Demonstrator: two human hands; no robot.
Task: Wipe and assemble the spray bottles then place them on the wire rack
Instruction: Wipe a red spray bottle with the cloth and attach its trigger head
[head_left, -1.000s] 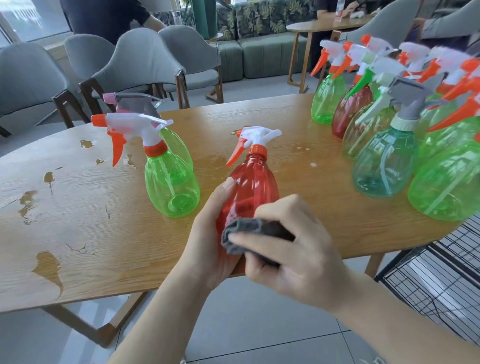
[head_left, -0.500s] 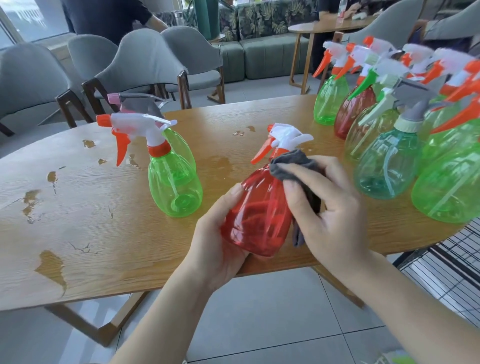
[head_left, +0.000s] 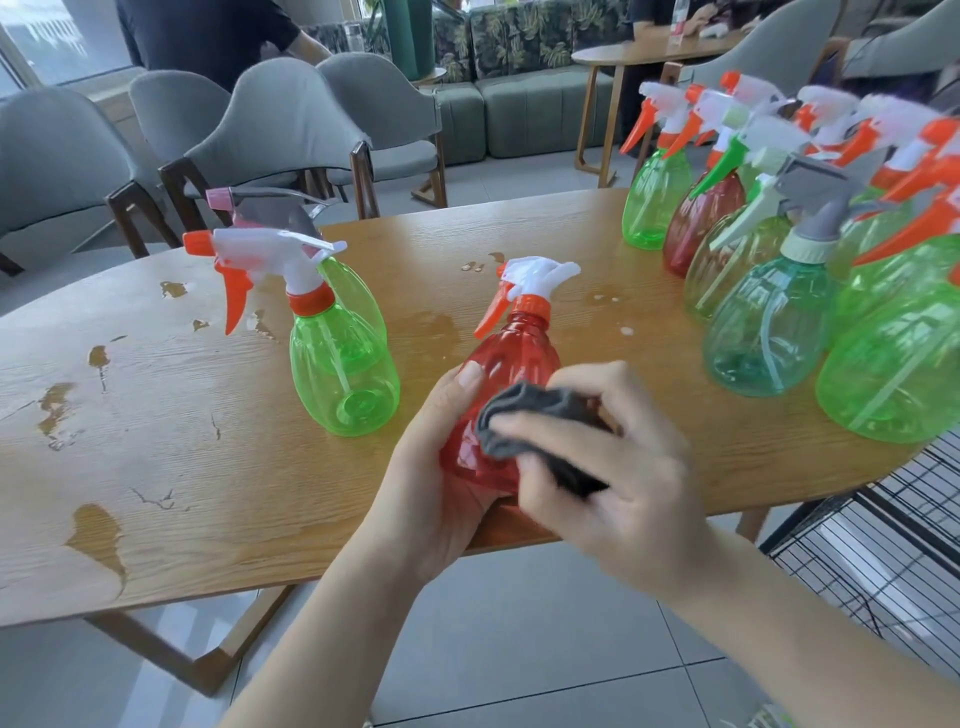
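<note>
Held bottle: your left hand (head_left: 441, 483) grips the translucent red plastic spray bottle (head_left: 506, 374) round its lower body, thumb up its left side. It sits tilted at the near edge of the oval wooden worktop (head_left: 156, 467), at about 6 o'clock, white-and-orange trigger head (head_left: 530, 283) already on and leaning away from you toward 12.
Cloth: your right hand (head_left: 608, 478) is clenched round a bunched dark grey cloth (head_left: 540, 431) and presses it on the bottle's right flank.
Step, as I judge it: wiping this bottle; racking is not yet done.
Neighbours: a translucent green spray bottle with a white-and-orange trigger (head_left: 343, 374) stands near at 10 o'clock, with another green one close behind it. A crowded cluster of green, red and teal spray bottles (head_left: 779, 291) fills 1 to 3 o'clock.
Rack: the black wire rack (head_left: 883, 545) is at 4 o'clock, below the worktop edge.
Wet patches: puddles (head_left: 98, 535) lie across the worktop from 8 to 12 o'clock.
Risk, slip: the bottle is smooth and may be damp, held by one hand only; a hard rub could twist it loose, and it hangs over the edge, so it would likely drop to the floor.
Risk, knock: a wide right elbow swing could topple the light, tightly packed cluster.
Risk, re-wetting: setting the wiped bottle down on a puddle would undo your work.
</note>
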